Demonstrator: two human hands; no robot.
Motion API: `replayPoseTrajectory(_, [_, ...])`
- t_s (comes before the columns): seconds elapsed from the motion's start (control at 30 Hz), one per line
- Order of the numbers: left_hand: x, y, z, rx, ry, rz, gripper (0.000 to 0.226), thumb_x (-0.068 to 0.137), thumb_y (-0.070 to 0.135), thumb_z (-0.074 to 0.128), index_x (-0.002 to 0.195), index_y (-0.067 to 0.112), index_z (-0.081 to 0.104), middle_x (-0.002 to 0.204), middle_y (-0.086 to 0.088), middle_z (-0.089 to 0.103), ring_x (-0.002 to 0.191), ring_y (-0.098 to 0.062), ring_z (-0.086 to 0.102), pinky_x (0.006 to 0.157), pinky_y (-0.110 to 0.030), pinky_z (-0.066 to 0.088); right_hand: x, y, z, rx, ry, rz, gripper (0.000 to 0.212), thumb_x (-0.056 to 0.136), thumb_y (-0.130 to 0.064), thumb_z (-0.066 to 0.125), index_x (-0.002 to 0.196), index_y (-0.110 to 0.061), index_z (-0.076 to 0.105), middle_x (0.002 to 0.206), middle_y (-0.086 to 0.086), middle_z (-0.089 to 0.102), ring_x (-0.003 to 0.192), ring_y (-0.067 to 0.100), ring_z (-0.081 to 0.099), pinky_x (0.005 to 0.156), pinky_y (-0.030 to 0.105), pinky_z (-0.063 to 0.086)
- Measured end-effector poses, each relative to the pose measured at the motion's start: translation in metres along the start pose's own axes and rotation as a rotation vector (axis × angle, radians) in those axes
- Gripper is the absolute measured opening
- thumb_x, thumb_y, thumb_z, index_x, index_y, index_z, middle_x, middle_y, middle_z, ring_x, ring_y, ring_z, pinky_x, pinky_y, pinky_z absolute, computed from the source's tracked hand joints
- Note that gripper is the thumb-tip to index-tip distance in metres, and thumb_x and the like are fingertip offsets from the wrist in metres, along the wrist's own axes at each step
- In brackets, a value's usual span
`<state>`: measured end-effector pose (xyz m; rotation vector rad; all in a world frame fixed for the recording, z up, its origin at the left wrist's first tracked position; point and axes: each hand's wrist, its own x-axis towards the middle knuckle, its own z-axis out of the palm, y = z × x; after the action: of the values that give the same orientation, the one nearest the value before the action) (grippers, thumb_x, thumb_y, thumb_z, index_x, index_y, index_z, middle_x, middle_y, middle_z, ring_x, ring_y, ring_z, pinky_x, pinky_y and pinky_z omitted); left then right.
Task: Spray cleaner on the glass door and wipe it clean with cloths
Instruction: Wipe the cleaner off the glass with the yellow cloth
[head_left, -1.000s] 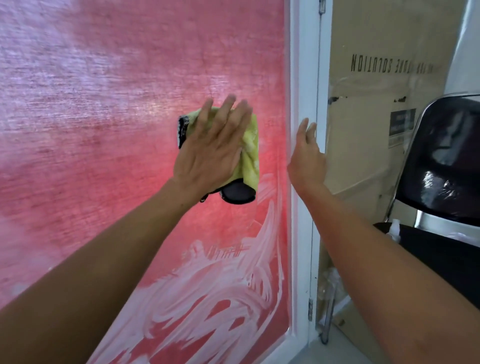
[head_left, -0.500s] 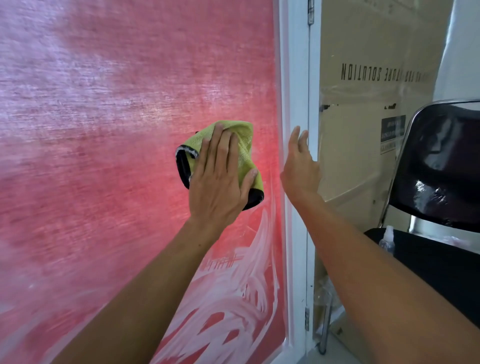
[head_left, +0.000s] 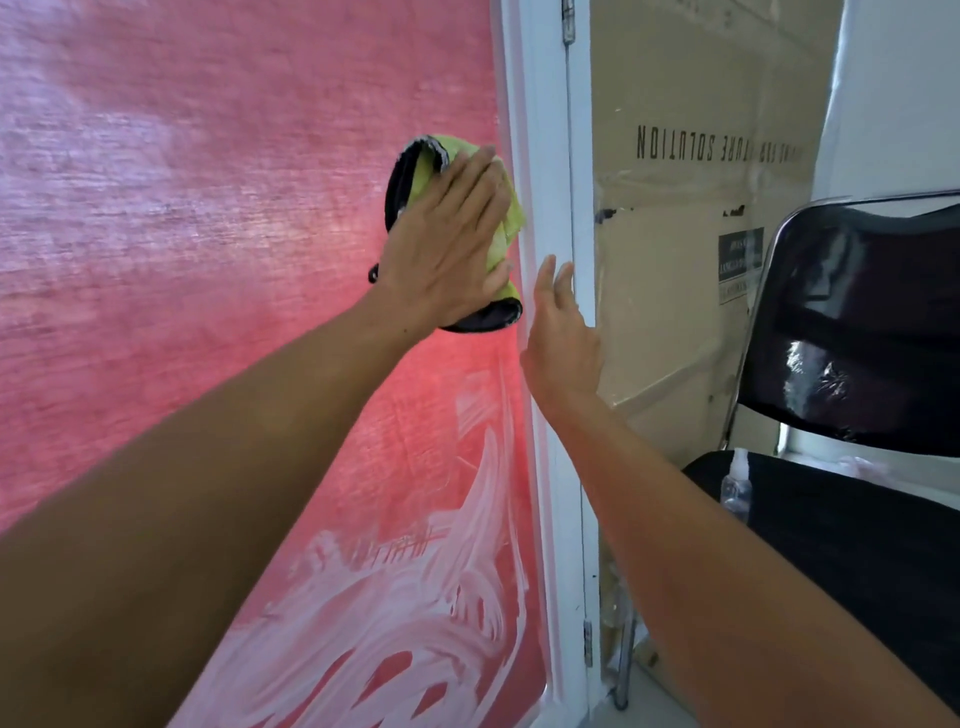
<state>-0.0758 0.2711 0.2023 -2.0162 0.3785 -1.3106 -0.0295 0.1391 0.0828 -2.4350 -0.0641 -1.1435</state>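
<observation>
The glass door (head_left: 208, 260) fills the left of the view, its pane glowing red with a coarse woven texture behind it. Below and to the left of the left hand (head_left: 447, 249), white smears of cleaner (head_left: 415, 613) swirl across the lower pane in curved streaks; the glass above and to the left of that hand looks free of them.

The left hand lies flat against the pane with its fingers straight and close together, pressing a green cloth (head_left: 506, 221) with a black edge to the glass. The cloth sits under the palm and fingers: its bunched top edge sticks out above the fingertips, a yellow-green fold shows just right of the fingers, and a dark rolled end pokes out below the thumb. The cloth's right side is at or just beside the white door frame (head_left: 540, 156).

Just right of the cloth, and lower, the right hand (head_left: 563, 338) is held open with fingers straight and pointing up, its fingertips at the frame's edge; whether the palm touches the frame cannot be told.

Further right of that hand stands cardboard (head_left: 675, 312) with mirrored printed lettering, then a black chair (head_left: 857, 322), with a small clear spray bottle (head_left: 736, 483) on its seat, well apart from both hands.
</observation>
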Motion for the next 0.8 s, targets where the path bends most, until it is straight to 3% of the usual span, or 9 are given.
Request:
replayPoseTrajectory(0.1, [0.007, 0.000, 0.001, -0.028, -0.002, 0.015, 0.075, 0.101, 0.047, 0.032, 0.152, -0.007, 0.034, 0.165, -0.021, 0.033, 0.158, -0.034, 0.022, 0.131, -0.048, 0.012, 0.000, 0.002, -0.003, 0.001, 0.009, 0.012, 0.089, 0.093, 0.012, 0.047, 0.163, -0.018, 0.002, 0.172, 0.007, 0.004, 0.114, 0.035, 0.064, 0.063, 0.036, 0.038])
replayPoseTrajectory(0.23, [-0.007, 0.014, 0.010, 0.015, -0.021, 0.064, 0.071, 0.105, 0.042, 0.025, 0.159, -0.005, 0.023, 0.170, -0.020, 0.023, 0.159, -0.034, 0.019, 0.130, -0.048, 0.014, 0.001, 0.004, -0.010, -0.024, -0.026, -0.012, 0.088, 0.095, 0.007, 0.050, 0.164, -0.021, 0.003, 0.172, 0.004, 0.006, 0.095, 0.031, 0.064, 0.063, 0.037, 0.038])
replayPoseTrajectory(0.33, [-0.048, 0.061, 0.023, 0.023, -0.090, 0.175, 0.069, 0.105, 0.037, 0.022, 0.160, -0.003, 0.019, 0.170, -0.020, 0.023, 0.158, -0.034, 0.020, 0.127, -0.053, 0.020, -0.001, 0.004, -0.016, -0.010, -0.046, 0.003, 0.087, 0.095, 0.005, 0.047, 0.164, -0.024, 0.003, 0.172, 0.002, 0.005, 0.096, 0.032, 0.064, 0.065, 0.039, 0.039])
replayPoseTrajectory(0.47, [-0.117, 0.117, 0.040, -0.069, -0.095, 0.233, 0.072, 0.102, 0.040, 0.035, 0.161, -0.001, 0.025, 0.168, -0.019, 0.029, 0.156, -0.033, 0.027, 0.123, -0.053, 0.028, -0.001, 0.004, -0.016, -0.042, -0.044, -0.016, 0.086, 0.095, 0.006, 0.046, 0.164, -0.021, 0.003, 0.172, 0.003, 0.005, 0.090, 0.029, 0.066, 0.063, 0.037, 0.038])
replayPoseTrajectory(0.57, [-0.179, 0.164, 0.053, -0.047, -0.186, 0.347, 0.069, 0.103, 0.030, 0.021, 0.160, -0.006, 0.009, 0.162, -0.024, 0.022, 0.150, -0.037, 0.025, 0.120, -0.056, 0.019, -0.001, 0.005, -0.015, -0.043, -0.058, -0.028, 0.088, 0.095, 0.005, 0.051, 0.164, -0.020, 0.003, 0.172, 0.003, 0.006, 0.081, 0.026, 0.065, 0.059, 0.036, 0.039])
replayPoseTrajectory(0.63, [-0.219, 0.184, 0.061, -0.115, -0.253, 0.407, 0.069, 0.104, 0.028, 0.023, 0.162, -0.005, 0.006, 0.168, -0.022, 0.018, 0.155, -0.036, 0.023, 0.125, -0.055, 0.018, 0.000, 0.003, -0.016, -0.056, -0.057, -0.023, 0.089, 0.093, 0.008, 0.050, 0.164, -0.019, 0.002, 0.172, 0.005, 0.005, 0.074, 0.025, 0.062, 0.057, 0.035, 0.040])
replayPoseTrajectory(0.7, [-0.237, 0.186, 0.064, -0.188, -0.314, 0.468, 0.071, 0.107, 0.032, 0.027, 0.164, -0.001, 0.003, 0.173, -0.018, 0.011, 0.160, -0.032, 0.016, 0.128, -0.050, 0.015, -0.001, 0.001, -0.017, -0.053, -0.052, -0.006, 0.091, 0.092, 0.010, 0.049, 0.164, -0.017, 0.001, 0.172, 0.006, 0.005, 0.069, 0.023, 0.057, 0.056, 0.033, 0.038])
replayPoseTrajectory(0.8, [-0.226, 0.174, 0.057, -0.122, -0.386, 0.512, 0.075, 0.109, 0.041, 0.026, 0.163, 0.000, -0.005, 0.173, -0.018, 0.001, 0.160, -0.034, 0.008, 0.128, -0.054, 0.001, -0.002, -0.001, -0.018, -0.036, -0.064, -0.003, 0.091, 0.093, 0.009, 0.049, 0.164, -0.017, -0.001, 0.172, 0.007, 0.003, 0.070, 0.023, 0.055, 0.059, 0.032, 0.038])
